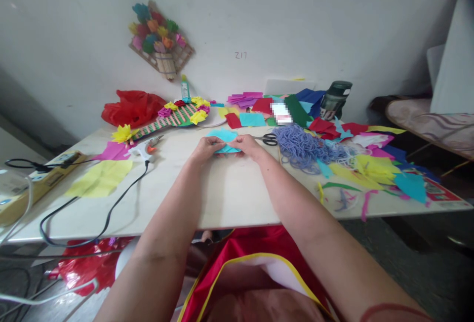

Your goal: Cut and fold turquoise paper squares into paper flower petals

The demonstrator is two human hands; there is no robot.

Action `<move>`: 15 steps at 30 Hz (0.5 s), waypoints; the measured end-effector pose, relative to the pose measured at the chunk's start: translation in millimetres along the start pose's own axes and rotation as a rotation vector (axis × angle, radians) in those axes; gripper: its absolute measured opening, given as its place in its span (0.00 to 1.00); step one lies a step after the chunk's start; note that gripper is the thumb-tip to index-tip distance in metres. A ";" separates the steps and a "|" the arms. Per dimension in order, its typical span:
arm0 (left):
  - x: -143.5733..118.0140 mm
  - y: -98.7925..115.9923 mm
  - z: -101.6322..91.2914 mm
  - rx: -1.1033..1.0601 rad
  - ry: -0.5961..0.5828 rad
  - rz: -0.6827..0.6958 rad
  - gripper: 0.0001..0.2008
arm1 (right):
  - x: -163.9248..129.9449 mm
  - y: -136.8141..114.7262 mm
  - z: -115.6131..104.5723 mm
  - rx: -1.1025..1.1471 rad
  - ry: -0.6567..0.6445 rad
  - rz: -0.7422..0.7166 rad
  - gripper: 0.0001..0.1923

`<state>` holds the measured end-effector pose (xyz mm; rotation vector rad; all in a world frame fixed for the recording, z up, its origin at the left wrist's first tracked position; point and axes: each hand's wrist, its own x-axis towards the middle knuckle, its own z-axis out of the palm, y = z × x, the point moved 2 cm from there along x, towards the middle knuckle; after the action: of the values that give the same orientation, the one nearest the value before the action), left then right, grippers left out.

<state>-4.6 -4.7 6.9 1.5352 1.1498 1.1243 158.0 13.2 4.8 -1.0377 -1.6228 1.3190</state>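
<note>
A light blue piece of crepe paper (223, 135) is held between my two hands above the middle of the table. My left hand (206, 148) pinches it at its left side, and my right hand (247, 145) grips it at the right, the fingertips close together. Something reddish shows just under the blue paper; I cannot make out what it is. Right of my right hand lies a pair of scissors (269, 139) with black handles, beside a tangled heap of purple-blue yarn (301, 146).
A paper-flower lute shape (174, 119) lies back left, near a red plastic bag (130, 108). A white glue gun (142, 151) with a black cord, yellow paper (99, 179) and a power strip (52, 179) are left. Coloured paper scraps (377, 171) and a dark bottle (335, 100) are right.
</note>
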 end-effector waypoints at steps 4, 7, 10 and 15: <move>0.4 -1.4 -0.1 -0.005 -0.015 -0.042 0.18 | -1.0 -2.9 3.5 -0.028 0.052 -0.012 0.15; 0.6 -2.8 -3.1 -0.035 0.017 -0.088 0.22 | -2.8 -5.7 4.3 -0.029 0.062 -0.026 0.16; 0.8 -4.3 -5.9 -0.069 0.036 -0.113 0.25 | -3.7 -6.8 3.6 -0.043 0.069 -0.039 0.16; 0.2 -5.5 -6.7 -0.055 -0.032 -0.102 0.20 | -1.9 -5.2 2.7 -0.040 0.069 -0.036 0.15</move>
<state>-12.0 -2.7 2.9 1.4317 1.1527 1.0510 155.6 9.9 9.4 -1.0618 -1.6147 1.2183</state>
